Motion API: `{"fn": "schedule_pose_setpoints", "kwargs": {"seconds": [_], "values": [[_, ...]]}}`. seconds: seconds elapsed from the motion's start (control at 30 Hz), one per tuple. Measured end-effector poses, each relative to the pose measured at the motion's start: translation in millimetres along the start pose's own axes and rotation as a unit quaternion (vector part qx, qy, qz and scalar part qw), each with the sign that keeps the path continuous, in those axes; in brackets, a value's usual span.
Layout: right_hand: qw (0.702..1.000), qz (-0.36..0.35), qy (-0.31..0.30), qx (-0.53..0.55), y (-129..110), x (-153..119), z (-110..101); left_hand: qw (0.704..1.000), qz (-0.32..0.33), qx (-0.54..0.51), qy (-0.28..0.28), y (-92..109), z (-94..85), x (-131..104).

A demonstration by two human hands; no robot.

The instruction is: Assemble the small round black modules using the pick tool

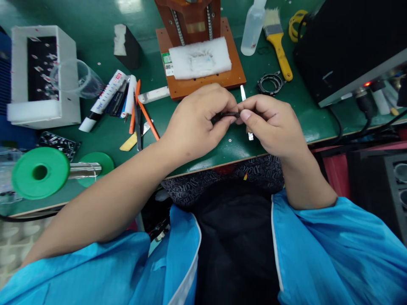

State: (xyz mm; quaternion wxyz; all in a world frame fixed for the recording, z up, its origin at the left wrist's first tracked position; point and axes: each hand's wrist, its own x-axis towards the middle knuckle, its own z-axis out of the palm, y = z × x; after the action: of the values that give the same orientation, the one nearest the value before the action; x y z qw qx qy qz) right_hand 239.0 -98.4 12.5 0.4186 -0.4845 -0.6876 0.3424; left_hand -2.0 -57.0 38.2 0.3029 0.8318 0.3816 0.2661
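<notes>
a small black part [226, 115] is sitting pinched between the two hands, just above the near edge of the green desk [95, 140]. its long axis is running left to right, from one set of fingertips to the other, so both hands are equally near it and neither is reaching. the left hand [197, 120] is curling closed around the part's left end, thumb and forefinger gripping it. the right hand [270, 123] is closing on the right end, thumb pressing on top; it also seems to be holding thin tweezers [244, 110], whose tips are showing above and below the fingers, though the grip itself is hidden. directly behind the hands an orange press base [229, 76] is standing with a white foam pad [200, 59] on it, close enough to be crowding any move forward. a pile of black rings [270, 82] is lying just right of the base, and a yellow brush [280, 46] and a clear bottle [252, 27] are lying farther back. to the left, pens and tools [136, 110] are lying scattered, with a green spool [40, 173] well apart at the desk's edge.
</notes>
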Motion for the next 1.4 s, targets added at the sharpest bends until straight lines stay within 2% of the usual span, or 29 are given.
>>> {"fn": "schedule_pose_setpoints", "kwargs": {"seconds": [0.23,0.5,0.67,1.4], "values": [[1.000,0.005,-0.009,0.028,-1.6,1.1,-3.8,0.997,0.044,0.057,-0.006,-2.7,4.2,-1.5],[0.999,0.026,-0.014,0.017,-4.3,2.0,-4.7,0.975,0.166,0.138,0.050,-27.5,15.1,-4.3],[0.999,0.027,-0.002,0.026,-3.9,1.8,-3.9,0.974,0.176,0.128,0.063,-26.5,12.2,-3.9],[1.000,0.014,0.003,0.013,-5.2,0.7,-3.8,0.978,0.167,0.109,0.061,-23.3,13.3,-4.9]]}}
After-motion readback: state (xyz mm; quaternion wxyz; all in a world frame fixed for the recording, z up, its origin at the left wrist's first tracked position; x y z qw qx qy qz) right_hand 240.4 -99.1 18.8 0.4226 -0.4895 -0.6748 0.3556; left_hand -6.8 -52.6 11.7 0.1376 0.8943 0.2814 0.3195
